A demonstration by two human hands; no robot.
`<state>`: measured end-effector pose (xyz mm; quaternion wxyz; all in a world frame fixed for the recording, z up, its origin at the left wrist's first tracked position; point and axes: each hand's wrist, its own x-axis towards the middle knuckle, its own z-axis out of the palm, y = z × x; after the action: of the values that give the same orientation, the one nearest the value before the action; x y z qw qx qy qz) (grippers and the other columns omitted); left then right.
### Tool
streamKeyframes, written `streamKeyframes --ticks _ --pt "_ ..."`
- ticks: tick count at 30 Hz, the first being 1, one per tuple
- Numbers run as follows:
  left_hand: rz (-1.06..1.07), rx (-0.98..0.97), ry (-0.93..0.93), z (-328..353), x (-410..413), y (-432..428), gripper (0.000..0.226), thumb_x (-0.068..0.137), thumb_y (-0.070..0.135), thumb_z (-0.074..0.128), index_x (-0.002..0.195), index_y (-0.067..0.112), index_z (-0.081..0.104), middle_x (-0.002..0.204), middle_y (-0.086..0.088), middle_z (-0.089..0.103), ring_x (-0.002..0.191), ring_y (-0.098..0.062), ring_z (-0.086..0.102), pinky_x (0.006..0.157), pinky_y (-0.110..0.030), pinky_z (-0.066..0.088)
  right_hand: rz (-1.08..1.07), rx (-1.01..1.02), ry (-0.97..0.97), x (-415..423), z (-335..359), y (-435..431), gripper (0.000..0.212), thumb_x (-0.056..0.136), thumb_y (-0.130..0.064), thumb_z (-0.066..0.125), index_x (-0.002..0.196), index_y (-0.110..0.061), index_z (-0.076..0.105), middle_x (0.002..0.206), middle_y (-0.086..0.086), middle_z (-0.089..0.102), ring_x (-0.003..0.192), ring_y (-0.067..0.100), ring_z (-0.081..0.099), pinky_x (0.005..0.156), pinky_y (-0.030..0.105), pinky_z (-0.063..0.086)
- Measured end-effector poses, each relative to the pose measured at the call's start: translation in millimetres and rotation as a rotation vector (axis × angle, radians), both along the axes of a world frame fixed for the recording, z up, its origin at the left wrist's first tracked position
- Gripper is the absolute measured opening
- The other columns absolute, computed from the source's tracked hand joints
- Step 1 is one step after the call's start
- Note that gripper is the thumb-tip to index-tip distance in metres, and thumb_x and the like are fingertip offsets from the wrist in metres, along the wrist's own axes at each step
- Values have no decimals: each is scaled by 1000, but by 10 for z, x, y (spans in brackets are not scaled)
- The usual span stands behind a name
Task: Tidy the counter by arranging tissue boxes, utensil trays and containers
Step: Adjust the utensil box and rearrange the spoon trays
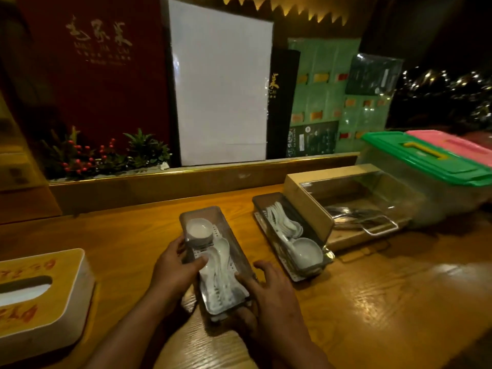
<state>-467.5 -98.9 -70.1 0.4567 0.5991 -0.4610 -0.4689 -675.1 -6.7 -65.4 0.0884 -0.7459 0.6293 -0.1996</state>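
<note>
A clear utensil tray (234, 243) with white spoons and a small white bowl lies on the wooden counter (372, 302) in front of me. My left hand (175, 272) grips its left side, thumb over the rim. My right hand (269, 296) holds its near right corner. A second utensil tray (269, 206) with white spoons lies to the right, apart from the first. Further right stands a wooden cutlery box (298, 198) with a clear lid and metal utensils inside. A wooden-topped tissue box (48, 302) sits at the near left.
A clear storage container with a green lid (426, 161) and one with a pink lid (458, 145) stand at the far right. A raised ledge (186, 182) runs along the counter's back, with a plant (106, 155), a white board (221, 83) and menus behind it.
</note>
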Motion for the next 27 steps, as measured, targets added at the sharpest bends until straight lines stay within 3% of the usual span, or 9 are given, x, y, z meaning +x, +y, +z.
streamKeyframes --ticks 4,8,13,18,22,25,27 --pt "-36 -17 54 -6 -349 -96 78 82 14 83 149 27 46 149 -1 54 129 -24 56 99 -53 54 -39 39 123 -335 66 -31 65 85 -55 60 145 -54 33 164 5 22 151 29 15 120 48 22" --pt "-43 -12 58 8 -581 -215 73 85 14 80 148 34 47 148 2 54 130 -25 56 100 -54 53 -53 71 173 -527 180 -107 65 93 -53 55 148 -57 21 169 3 -1 153 29 -7 124 47 0" --pt "-46 -5 108 32 -772 -321 65 90 7 73 142 39 52 135 7 60 126 -26 59 98 -52 54 -49 90 157 -646 231 -195 63 96 -49 53 150 -55 21 168 2 0 153 28 -4 124 46 3" --pt "-78 34 160 44 -864 -362 60 92 4 69 104 62 60 114 25 63 121 -27 62 97 -55 55 -46 96 145 -671 197 -225 64 95 -52 52 151 -55 20 168 0 1 153 27 -3 124 46 5" --pt "-73 51 174 4 -898 -388 69 92 5 69 92 74 62 112 28 66 118 -27 65 95 -55 56 -54 109 140 -698 181 -255 67 94 -53 55 151 -52 21 168 0 2 153 26 -4 121 45 2" --pt "-70 52 167 -16 -906 -392 70 92 5 69 90 75 60 111 28 66 117 -24 64 95 -53 56 -48 82 134 -701 172 -275 68 89 -52 62 149 -51 30 168 2 13 153 29 5 120 46 7" --pt "-63 57 171 -25 -917 -394 73 93 5 69 88 77 59 109 28 66 115 -23 65 94 -53 57 -51 107 197 -697 160 -268 71 79 -56 71 144 -50 41 163 4 30 150 32 24 117 51 22"
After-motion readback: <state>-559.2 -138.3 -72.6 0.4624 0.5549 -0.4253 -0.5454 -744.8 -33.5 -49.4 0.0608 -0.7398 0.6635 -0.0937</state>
